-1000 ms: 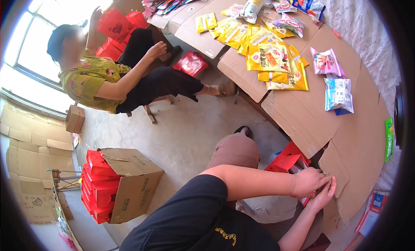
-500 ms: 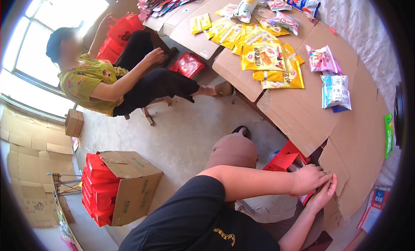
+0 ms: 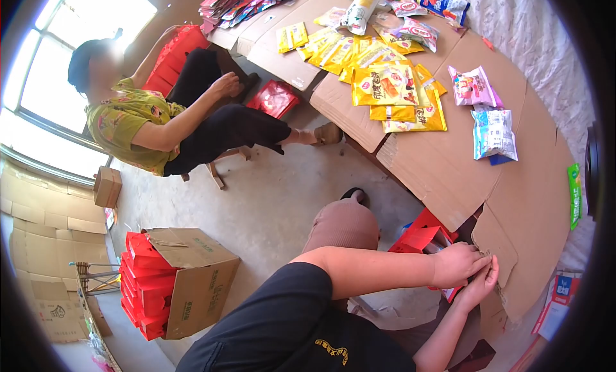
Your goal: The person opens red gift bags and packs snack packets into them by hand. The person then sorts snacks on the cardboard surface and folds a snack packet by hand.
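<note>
My left hand [image 3: 457, 264] is at the cardboard-covered table's near edge, its fingers bent and pressed together. My right hand [image 3: 476, 288] meets it from below, fingertips touching near a torn cardboard flap [image 3: 494, 244]. Whatever is pinched between them is too small or hidden to make out. Just beside and partly under my left hand is an open red box [image 3: 420, 239] with something pale inside. Farther along the table [image 3: 443, 173] lie yellow snack packets [image 3: 388, 84], a pink packet [image 3: 470, 85] and a blue-white packet [image 3: 494, 135].
Across the floor, a person [image 3: 138, 115] sits with one hand at red boxes [image 3: 176, 58]. A carton [image 3: 202, 288] full of red boxes stands at the lower left. More snack bags [image 3: 359, 13], folded coloured packaging [image 3: 240, 3] and a green packet [image 3: 574, 195] lie farther off.
The view has shifted slightly, so the table items appear farther left. My hands stay together at the cardboard edge. The other person's raised hand has lowered toward the red boxes.
</note>
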Tool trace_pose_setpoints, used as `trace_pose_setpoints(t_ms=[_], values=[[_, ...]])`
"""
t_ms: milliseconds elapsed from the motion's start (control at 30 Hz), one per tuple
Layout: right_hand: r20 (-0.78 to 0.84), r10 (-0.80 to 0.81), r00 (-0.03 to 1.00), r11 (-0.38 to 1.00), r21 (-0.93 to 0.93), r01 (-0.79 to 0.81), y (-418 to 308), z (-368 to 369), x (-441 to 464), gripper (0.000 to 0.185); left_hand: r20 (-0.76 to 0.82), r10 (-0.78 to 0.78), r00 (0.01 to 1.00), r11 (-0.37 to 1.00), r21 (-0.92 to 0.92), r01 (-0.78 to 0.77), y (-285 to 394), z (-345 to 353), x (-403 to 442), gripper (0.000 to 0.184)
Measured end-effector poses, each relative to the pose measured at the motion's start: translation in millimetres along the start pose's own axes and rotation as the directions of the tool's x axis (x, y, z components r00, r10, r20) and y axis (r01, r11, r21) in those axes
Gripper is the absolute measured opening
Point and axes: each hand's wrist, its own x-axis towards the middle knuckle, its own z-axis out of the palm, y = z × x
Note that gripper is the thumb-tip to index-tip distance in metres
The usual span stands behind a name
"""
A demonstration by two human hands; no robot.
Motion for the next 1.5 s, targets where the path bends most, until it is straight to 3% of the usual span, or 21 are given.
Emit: trace_pose_setpoints(t_ms=[300, 500, 600, 800, 867, 900, 967, 1033, 1100, 1133, 1233, 1267, 1500], values=[[-0.046, -0.030, 0.998, 0.999, -0.038, 0.028, 4, 1, 4, 0.025, -0.021, 0.004, 1.000, 1.000, -0.005, -0.005, -1, 2, -1, 0.073], [-0.062, -0.019, 0.998, 0.998, -0.060, 0.015, 3, 4, 4, 0.023, 0.065, -0.013, 0.998, 1.000, 0.007, 0.013, -3, 2, -2, 0.074], [-0.071, 0.016, 0.997, 0.998, -0.053, -0.020, -1, 8, 2, 0.024, -0.055, 0.042, 0.998, 0.997, 0.062, -0.038, -4, 12, -7, 0.075], [-0.037, -0.016, 0.999, 1.000, -0.024, 0.015, 11, 12, 3, 0.026, 0.017, 0.041, 0.999, 0.978, 0.205, -0.044, -8, 9, -19, 0.085], [-0.097, 0.049, 0.994, 0.992, -0.109, -0.059, 5, 17, 0, 0.028, 0.168, -0.003, 0.986, 0.978, 0.206, -0.032, -3, -15, -23, 0.089], [-0.091, 0.046, 0.995, 0.993, -0.105, -0.056, 4, 19, -1, 0.028, 0.164, -0.006, 0.986, 0.977, 0.213, -0.030, -6, -13, -26, 0.089], [-0.148, -0.062, 0.987, 0.957, -0.288, 0.017, 2, 22, -2, 0.029, 0.137, 0.013, 0.991, 0.964, 0.261, -0.049, -15, -5, -32, 0.094], [-0.149, -0.095, 0.984, 0.965, -0.257, 0.054, 13, 14, 4, 0.029, 0.225, -0.014, 0.974, 0.962, 0.268, -0.048, -13, -17, -36, 0.095], [-0.116, -0.012, 0.993, 0.964, -0.266, -0.020, 20, 9, 9, 0.028, 0.298, -0.061, 0.953, 0.956, 0.290, -0.030, -16, -17, -43, 0.091], [-0.127, -0.008, 0.992, 0.974, -0.226, -0.021, 24, 10, 9, 0.027, 0.348, -0.052, 0.936, 0.951, 0.304, -0.060, -12, -35, -48, 0.078], [-0.131, -0.034, 0.991, 0.985, -0.172, 0.011, 30, 10, 10, 0.026, 0.358, -0.081, 0.930, 0.925, 0.374, -0.063, -23, -21, -59, 0.067], [-0.136, -0.039, 0.990, 0.987, -0.160, 0.017, 34, 8, 12, 0.026, 0.326, -0.069, 0.943, 0.918, 0.391, -0.068, -28, -17, -64, 0.054], [-0.126, -0.128, 0.984, 0.966, -0.243, 0.094, 9, 20, 6, 0.031, 0.268, -0.070, 0.961, 0.933, 0.360, -0.032, -37, -34, -84, 0.035]])
